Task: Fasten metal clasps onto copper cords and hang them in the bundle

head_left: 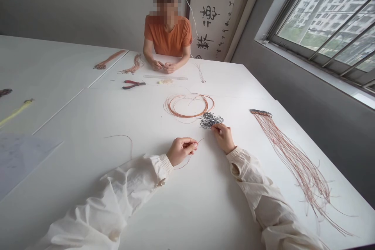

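Centrally in frame, we saw left hand (181,150) pinching wire (200,140), right hand (224,138) nearly closed at hooks (209,119), hold unclear; separating singly seemed best.

L arm: loose, off-white, thin-looking fabric sleeve (108,193), lower L of frame; heavily creased, w/ deep puckers approx. mid-length and faint brownish patch (115,235) nr bottom edge, cause unclear. Ends in ribbed, gathered off-white L cuff (166,164), ctr of frame. R arm: matching off-white fabric sleeve (269,199), lower R; same creasing, plus dark-shadowed fold (235,169) nr gathered off-white R cuff (234,153). L hand (181,150) & R hand (224,136): bare beyond cuffs.
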Demonstrator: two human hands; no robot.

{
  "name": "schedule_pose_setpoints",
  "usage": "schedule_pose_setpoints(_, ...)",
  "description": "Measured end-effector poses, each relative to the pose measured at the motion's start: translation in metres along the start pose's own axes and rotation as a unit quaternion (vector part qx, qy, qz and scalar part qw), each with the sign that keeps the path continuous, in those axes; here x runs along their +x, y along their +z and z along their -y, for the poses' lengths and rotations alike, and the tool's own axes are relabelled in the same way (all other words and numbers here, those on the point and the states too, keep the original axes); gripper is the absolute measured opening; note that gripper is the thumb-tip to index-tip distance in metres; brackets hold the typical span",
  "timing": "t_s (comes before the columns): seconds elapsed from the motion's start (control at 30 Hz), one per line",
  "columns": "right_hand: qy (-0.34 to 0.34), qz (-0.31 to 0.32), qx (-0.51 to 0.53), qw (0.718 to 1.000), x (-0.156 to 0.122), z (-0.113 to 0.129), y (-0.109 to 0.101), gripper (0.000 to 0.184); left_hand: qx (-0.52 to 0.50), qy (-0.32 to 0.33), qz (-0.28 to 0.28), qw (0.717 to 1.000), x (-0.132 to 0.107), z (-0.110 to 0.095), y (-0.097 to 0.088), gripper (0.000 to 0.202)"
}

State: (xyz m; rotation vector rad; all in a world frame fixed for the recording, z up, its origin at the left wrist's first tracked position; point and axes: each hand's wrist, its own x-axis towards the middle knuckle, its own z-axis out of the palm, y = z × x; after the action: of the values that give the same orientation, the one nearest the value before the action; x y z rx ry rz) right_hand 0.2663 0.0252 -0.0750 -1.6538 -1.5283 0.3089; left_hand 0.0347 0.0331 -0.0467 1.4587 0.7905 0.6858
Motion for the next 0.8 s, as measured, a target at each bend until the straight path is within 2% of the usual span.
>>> schedule_pose_setpoints(0.23, 0.0, -0.011, 0.01, 1.0, 0.0, -0.003, 0.0, 0.024, -0.003, 0.006, -0.005, 1.0, 0.001, 0.003, 0.001, 0.029)
schedule_pose_setpoints(0.37, 0.003, 0.008, 0.023, 1.0, 0.0, -0.002, -0.001, 0.028, -0.003, 0.008, -0.002, 1.0, 0.001, 0.005, 0.001, 0.029)
schedule_pose_setpoints(0.8, 0.0, 0.014, 0.023, 1.0, 0.006, 0.01, 0.005, 0.023, 0.01, 0.009, -0.014, 1.0, 0.002, 0.011, 0.001, 0.028)
